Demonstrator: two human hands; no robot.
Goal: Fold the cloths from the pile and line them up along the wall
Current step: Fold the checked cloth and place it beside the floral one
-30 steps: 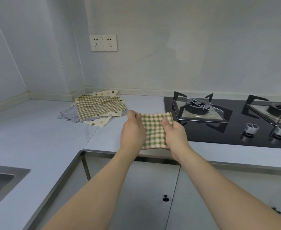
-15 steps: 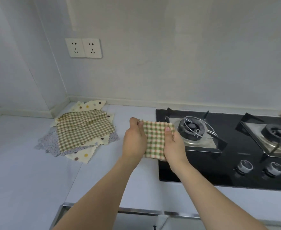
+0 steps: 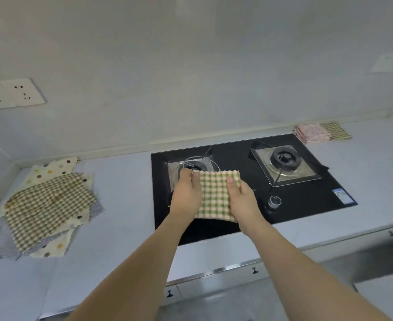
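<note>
Worktop (image 3: 126, 181) carries the unfolded pile (image 3: 47, 205) at the left corner and folded cloths (image 3: 320, 133) against the wall at far right. Over the hob (image 3: 306, 200), the left hand (image 3: 186, 195) and right hand (image 3: 241, 200) pinch a folded checked cloth (image 3: 216, 195) by its sides (light, limp, likely to unfold unless gripped across the layers).

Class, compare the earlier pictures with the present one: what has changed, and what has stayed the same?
Both hands, left and right, carried the folded checked cloth rightward, from the counter edge to over the stove. Nothing was let go. The pile lies unchanged.
</note>
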